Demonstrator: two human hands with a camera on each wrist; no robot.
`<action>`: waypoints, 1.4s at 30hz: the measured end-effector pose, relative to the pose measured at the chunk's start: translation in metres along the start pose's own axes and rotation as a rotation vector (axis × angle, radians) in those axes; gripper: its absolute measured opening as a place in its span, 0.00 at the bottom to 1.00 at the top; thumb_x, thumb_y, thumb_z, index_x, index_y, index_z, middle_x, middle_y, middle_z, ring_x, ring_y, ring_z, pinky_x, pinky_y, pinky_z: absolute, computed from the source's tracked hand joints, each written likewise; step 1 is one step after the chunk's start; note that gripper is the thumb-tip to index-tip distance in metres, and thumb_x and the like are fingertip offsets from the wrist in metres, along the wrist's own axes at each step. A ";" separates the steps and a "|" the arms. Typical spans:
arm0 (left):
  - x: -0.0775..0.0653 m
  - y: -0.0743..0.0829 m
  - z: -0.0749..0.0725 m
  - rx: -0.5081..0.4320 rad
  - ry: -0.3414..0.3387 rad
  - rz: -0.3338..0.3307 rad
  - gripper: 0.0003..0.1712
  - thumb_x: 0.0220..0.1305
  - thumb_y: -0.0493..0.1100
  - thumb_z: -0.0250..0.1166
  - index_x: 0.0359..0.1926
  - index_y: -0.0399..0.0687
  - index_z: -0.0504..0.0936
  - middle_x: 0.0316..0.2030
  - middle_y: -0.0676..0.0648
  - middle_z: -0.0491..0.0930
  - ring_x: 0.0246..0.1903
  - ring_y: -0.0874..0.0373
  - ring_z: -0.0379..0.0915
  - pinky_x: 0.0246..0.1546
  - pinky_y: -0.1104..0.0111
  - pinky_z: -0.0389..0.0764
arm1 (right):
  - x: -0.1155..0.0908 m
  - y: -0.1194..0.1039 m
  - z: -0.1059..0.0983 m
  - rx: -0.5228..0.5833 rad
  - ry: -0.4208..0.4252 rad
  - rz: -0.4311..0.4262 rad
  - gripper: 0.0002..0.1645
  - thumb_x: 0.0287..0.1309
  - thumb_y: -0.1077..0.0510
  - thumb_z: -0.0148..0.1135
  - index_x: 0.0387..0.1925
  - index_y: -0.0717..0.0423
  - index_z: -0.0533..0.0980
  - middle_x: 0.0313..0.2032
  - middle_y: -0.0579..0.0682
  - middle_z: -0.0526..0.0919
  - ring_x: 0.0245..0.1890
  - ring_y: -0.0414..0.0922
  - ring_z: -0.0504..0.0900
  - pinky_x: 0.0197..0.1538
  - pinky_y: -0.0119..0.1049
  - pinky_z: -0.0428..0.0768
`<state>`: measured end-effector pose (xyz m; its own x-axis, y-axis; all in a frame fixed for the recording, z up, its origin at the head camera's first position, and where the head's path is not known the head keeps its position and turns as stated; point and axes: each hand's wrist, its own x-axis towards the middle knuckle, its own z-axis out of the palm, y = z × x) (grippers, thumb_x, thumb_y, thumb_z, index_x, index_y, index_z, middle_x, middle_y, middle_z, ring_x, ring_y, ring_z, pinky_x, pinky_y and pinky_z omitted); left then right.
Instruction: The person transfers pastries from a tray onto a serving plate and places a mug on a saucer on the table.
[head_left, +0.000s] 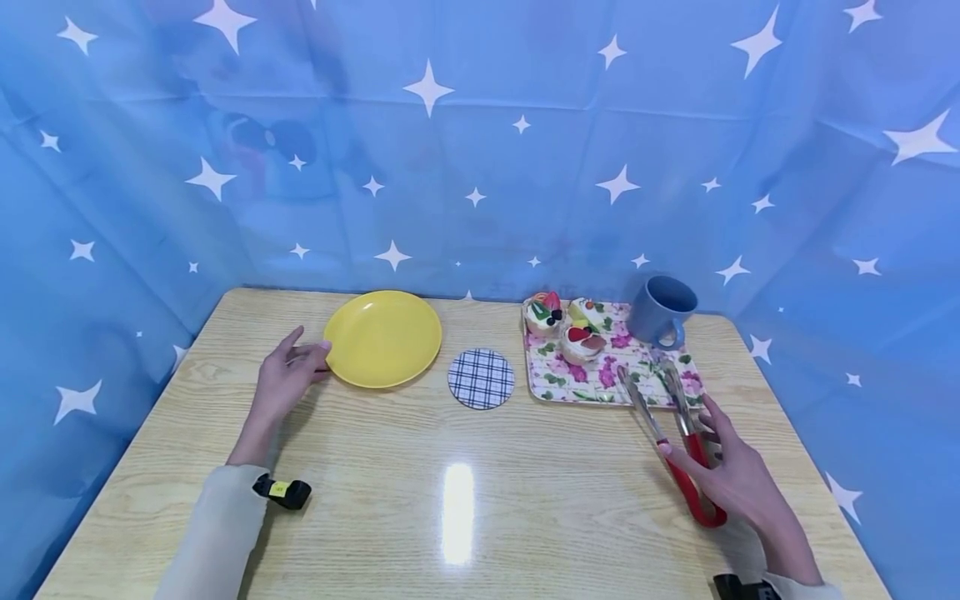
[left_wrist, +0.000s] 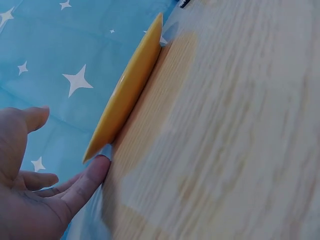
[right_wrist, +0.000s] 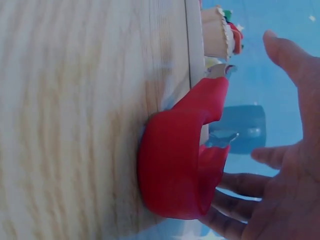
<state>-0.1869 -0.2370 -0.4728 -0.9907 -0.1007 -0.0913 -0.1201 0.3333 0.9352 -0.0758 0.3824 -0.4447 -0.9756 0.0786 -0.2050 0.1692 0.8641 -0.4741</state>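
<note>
My left hand [head_left: 288, 375] is at the left rim of a yellow plate [head_left: 384, 340], with its fingers extended. In the left wrist view the fingertips are right at the plate's edge [left_wrist: 120, 107], and the thumb stands apart from it. On the right, my right hand [head_left: 738, 479] spreads over red-handled metal tongs [head_left: 701, 500], thumb on one side and fingers on the other. The right wrist view shows the red tong handle [right_wrist: 170, 160] close beside the fingers, with the thumb raised away. The tongs' metal tips lie over a floral tray [head_left: 558, 387].
Several toy cakes [head_left: 582, 344] sit together at the tray's left end. A blue mug [head_left: 660, 310] stands at its back right corner. Between plate and tray lies a round checked coaster [head_left: 481, 379]. A blue star-patterned curtain [head_left: 480, 150] surrounds the wooden table [head_left: 375, 500].
</note>
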 end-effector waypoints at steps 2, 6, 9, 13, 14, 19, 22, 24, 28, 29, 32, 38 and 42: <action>0.001 -0.001 0.002 -0.008 -0.004 -0.015 0.55 0.71 0.66 0.60 0.83 0.46 0.42 0.66 0.33 0.73 0.43 0.62 0.87 0.47 0.72 0.91 | 0.000 0.002 0.001 0.000 0.002 0.003 0.70 0.62 0.26 0.61 0.83 0.49 0.30 0.72 0.74 0.60 0.65 0.72 0.69 0.56 0.69 0.84; 0.004 -0.003 0.004 -0.032 -0.007 -0.026 0.54 0.72 0.63 0.61 0.83 0.46 0.43 0.66 0.33 0.72 0.39 0.63 0.87 0.45 0.72 0.91 | 0.000 0.006 0.005 0.002 -0.004 0.007 0.71 0.61 0.26 0.63 0.83 0.51 0.31 0.69 0.73 0.63 0.61 0.70 0.71 0.49 0.62 0.89; 0.006 -0.003 0.006 -0.061 -0.023 -0.023 0.52 0.73 0.59 0.62 0.83 0.46 0.44 0.67 0.32 0.70 0.36 0.63 0.87 0.44 0.71 0.92 | 0.000 0.008 0.007 -0.001 -0.006 0.004 0.71 0.60 0.26 0.63 0.83 0.53 0.32 0.68 0.73 0.64 0.59 0.68 0.72 0.47 0.59 0.90; 0.008 -0.002 0.009 -0.099 -0.048 -0.042 0.50 0.74 0.54 0.63 0.83 0.46 0.44 0.68 0.31 0.66 0.34 0.65 0.86 0.43 0.70 0.93 | -0.002 0.008 0.010 -0.015 -0.005 0.004 0.71 0.61 0.26 0.63 0.82 0.57 0.34 0.66 0.72 0.66 0.58 0.66 0.74 0.48 0.58 0.88; 0.008 -0.002 0.010 -0.101 -0.052 -0.047 0.50 0.74 0.53 0.63 0.83 0.46 0.45 0.68 0.31 0.67 0.34 0.66 0.86 0.43 0.70 0.92 | -0.003 0.008 0.010 -0.017 -0.007 0.005 0.71 0.61 0.27 0.63 0.82 0.58 0.34 0.65 0.72 0.67 0.57 0.66 0.74 0.48 0.59 0.88; 0.008 -0.002 0.011 -0.122 -0.056 -0.057 0.45 0.75 0.44 0.62 0.82 0.45 0.47 0.67 0.31 0.67 0.35 0.68 0.84 0.44 0.71 0.92 | -0.006 0.004 0.012 -0.021 -0.013 0.016 0.71 0.61 0.26 0.62 0.82 0.62 0.35 0.66 0.75 0.64 0.59 0.69 0.72 0.53 0.65 0.85; 0.008 -0.004 0.010 -0.137 -0.067 -0.064 0.43 0.75 0.39 0.61 0.82 0.45 0.50 0.66 0.30 0.68 0.36 0.68 0.85 0.46 0.70 0.92 | -0.006 0.000 0.012 -0.030 -0.017 0.032 0.73 0.60 0.25 0.62 0.81 0.62 0.36 0.67 0.77 0.61 0.61 0.72 0.69 0.56 0.69 0.82; 0.009 -0.006 0.009 -0.149 -0.075 -0.073 0.41 0.75 0.38 0.61 0.82 0.45 0.52 0.65 0.31 0.69 0.36 0.68 0.85 0.47 0.70 0.92 | -0.005 -0.002 0.013 -0.043 -0.019 0.048 0.74 0.58 0.23 0.62 0.81 0.63 0.36 0.67 0.77 0.60 0.61 0.72 0.68 0.56 0.71 0.81; 0.011 -0.010 0.007 -0.175 -0.088 -0.079 0.40 0.75 0.38 0.60 0.81 0.47 0.54 0.63 0.33 0.70 0.38 0.66 0.85 0.49 0.69 0.91 | -0.001 -0.005 0.017 -0.069 -0.001 0.086 0.77 0.54 0.20 0.63 0.81 0.63 0.38 0.66 0.77 0.61 0.59 0.71 0.68 0.54 0.70 0.82; 0.012 -0.012 0.007 -0.180 -0.088 -0.079 0.40 0.75 0.38 0.60 0.81 0.47 0.54 0.63 0.34 0.70 0.38 0.66 0.85 0.49 0.68 0.91 | 0.000 -0.006 0.018 -0.078 0.004 0.097 0.77 0.53 0.19 0.63 0.81 0.63 0.39 0.65 0.77 0.61 0.58 0.71 0.69 0.53 0.69 0.83; 0.014 -0.015 0.006 -0.197 -0.088 -0.076 0.40 0.75 0.37 0.60 0.81 0.47 0.54 0.61 0.36 0.70 0.39 0.67 0.85 0.49 0.68 0.91 | 0.003 -0.007 0.021 -0.090 0.023 0.123 0.78 0.51 0.18 0.63 0.81 0.63 0.42 0.62 0.75 0.64 0.56 0.69 0.71 0.48 0.64 0.85; 0.013 -0.016 0.007 -0.211 -0.094 -0.070 0.40 0.75 0.37 0.60 0.81 0.46 0.54 0.57 0.40 0.70 0.39 0.68 0.85 0.50 0.69 0.91 | 0.002 -0.007 0.022 -0.090 0.046 0.120 0.72 0.56 0.22 0.63 0.78 0.69 0.48 0.59 0.74 0.67 0.52 0.66 0.73 0.41 0.55 0.83; 0.012 -0.015 0.008 -0.221 -0.097 -0.069 0.40 0.74 0.37 0.61 0.81 0.46 0.55 0.58 0.40 0.70 0.40 0.69 0.84 0.51 0.70 0.90 | -0.001 -0.008 0.022 -0.076 0.057 0.115 0.68 0.58 0.24 0.63 0.76 0.72 0.52 0.60 0.74 0.68 0.53 0.66 0.73 0.43 0.56 0.83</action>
<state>-0.1976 -0.2359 -0.4911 -0.9833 -0.0221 -0.1805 -0.1818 0.1148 0.9766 -0.0732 0.3650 -0.4595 -0.9571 0.2054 -0.2042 0.2713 0.8828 -0.3836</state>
